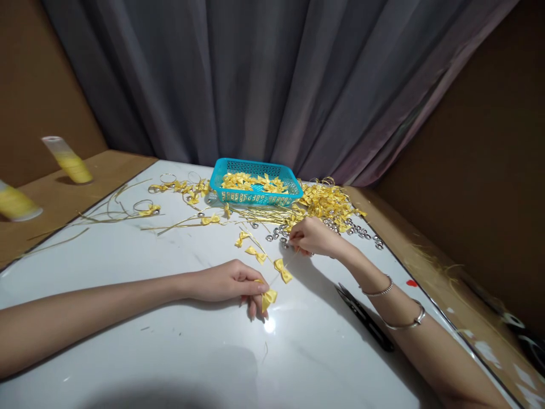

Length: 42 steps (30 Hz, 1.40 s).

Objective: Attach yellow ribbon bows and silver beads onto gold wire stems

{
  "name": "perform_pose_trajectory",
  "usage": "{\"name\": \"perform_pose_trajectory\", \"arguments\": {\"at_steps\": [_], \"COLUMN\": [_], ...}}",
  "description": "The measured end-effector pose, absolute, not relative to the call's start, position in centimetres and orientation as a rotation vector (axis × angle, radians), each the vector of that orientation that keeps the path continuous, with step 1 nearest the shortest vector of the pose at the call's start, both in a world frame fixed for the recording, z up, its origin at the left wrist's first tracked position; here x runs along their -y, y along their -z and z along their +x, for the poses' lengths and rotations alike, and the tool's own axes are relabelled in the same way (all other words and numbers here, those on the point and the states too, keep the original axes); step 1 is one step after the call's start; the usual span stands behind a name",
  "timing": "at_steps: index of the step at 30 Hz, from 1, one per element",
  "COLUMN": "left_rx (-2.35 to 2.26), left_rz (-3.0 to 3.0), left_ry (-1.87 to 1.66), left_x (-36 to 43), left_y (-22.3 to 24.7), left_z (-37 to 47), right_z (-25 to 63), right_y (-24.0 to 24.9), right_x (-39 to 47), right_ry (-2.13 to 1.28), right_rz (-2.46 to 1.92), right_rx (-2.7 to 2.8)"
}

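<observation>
My left hand (230,279) pinches a yellow ribbon bow (269,299) between thumb and fingers above the white tabletop (179,352). Farther off, my right hand (314,236) has its fingers closed among small silver bell-like pieces (281,230); what its fingertips hold, if anything, is hidden. A loose yellow bow (283,271) lies between the two hands, with a thin strand running near it. Just beyond my left hand are another bow (255,254) and a smaller one (241,238). Black thread snips (364,318) rest beside my right forearm.
A blue plastic basket (258,197) at the back contains several yellow bows. Gold ties (268,215) lie before it, and a heap of tied bows (326,199) sits to its right. At left stand yellow thread spools (73,165). A grey curtain (251,79) hangs behind.
</observation>
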<state>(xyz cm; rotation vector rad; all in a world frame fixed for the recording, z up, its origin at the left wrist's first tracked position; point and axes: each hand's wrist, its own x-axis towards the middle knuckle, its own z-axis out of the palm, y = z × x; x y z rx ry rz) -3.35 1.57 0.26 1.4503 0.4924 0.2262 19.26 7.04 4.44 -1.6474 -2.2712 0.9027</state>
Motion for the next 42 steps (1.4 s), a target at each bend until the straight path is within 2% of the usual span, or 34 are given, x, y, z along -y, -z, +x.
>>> {"name": "perform_pose_trajectory", "arguments": {"at_steps": [16, 20, 24, 26, 32, 37, 42], "left_rx": [-0.498, -0.494, -0.519, -0.542, -0.54, -0.547, -0.632], "left_rz": [1.46, 1.465, 1.486, 1.504, 1.491, 1.445, 1.495], "left_ry": [-0.223, -0.222, -0.249, -0.281, -0.34, -0.376, -0.396], "left_x": [-1.5, -1.5, -1.5, -1.5, -1.6, -1.5, -1.4], "left_y": [-0.5, -0.5, -0.7, -0.8, -0.8, -0.6, -0.5], "left_z": [-3.2, -3.3, -3.2, -3.1, -2.9, -2.9, -3.0], "right_z": [17.7, 18.0, 18.9, 19.4, 20.8, 20.5, 19.7], "right_y": [-3.2, -3.2, -5.4, -7.3, -12.1, -13.6, -13.7], "right_x": [-6.7, -6.9, -6.5, -5.9, -3.1, -0.8, 1.2], "right_ry": [-0.842, -0.943, -1.121, -1.244, -1.171, -1.17, -1.153], "right_rz": [-1.475, -1.471, -1.437, -1.293, -1.058, -1.149, -0.988], "right_rx": [2.547, 2.53, 2.403, 2.154, 1.74, 1.848, 1.868]}}
